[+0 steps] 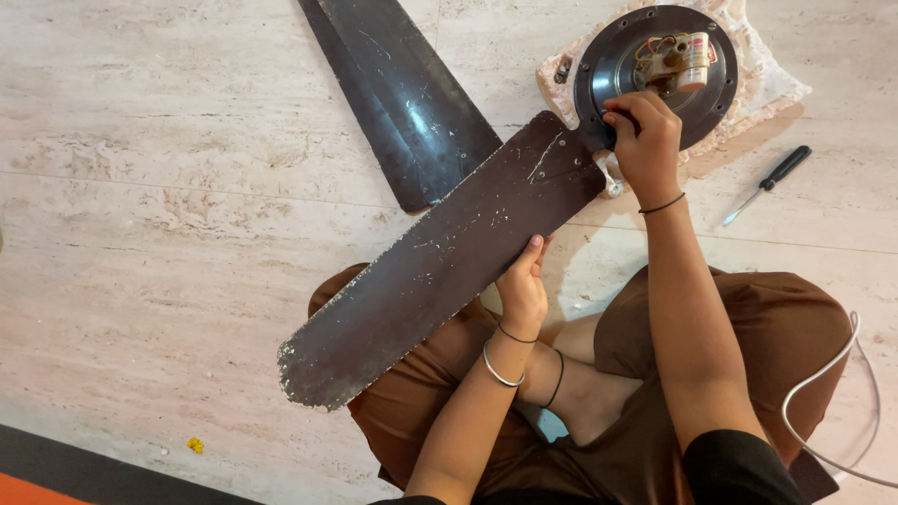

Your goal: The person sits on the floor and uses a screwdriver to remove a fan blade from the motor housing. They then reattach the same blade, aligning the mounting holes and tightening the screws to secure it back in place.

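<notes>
Here the left hand [524, 285] grips the brown fan blade [440, 266] from beneath; the right hand [645, 136], clenched, perhaps on a small tool, presses where the blade meets the motor housing [617, 65].

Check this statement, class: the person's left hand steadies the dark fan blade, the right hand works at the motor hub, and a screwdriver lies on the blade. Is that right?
Not quite. The head view shows the screwdriver lying on the floor, apart from the fan blade. The left hand steadies the blade and the right hand works at the motor hub.

Dusty dark-brown fan blade [440, 266] slanting across lap, tip against round motor housing [655, 75]
</notes>
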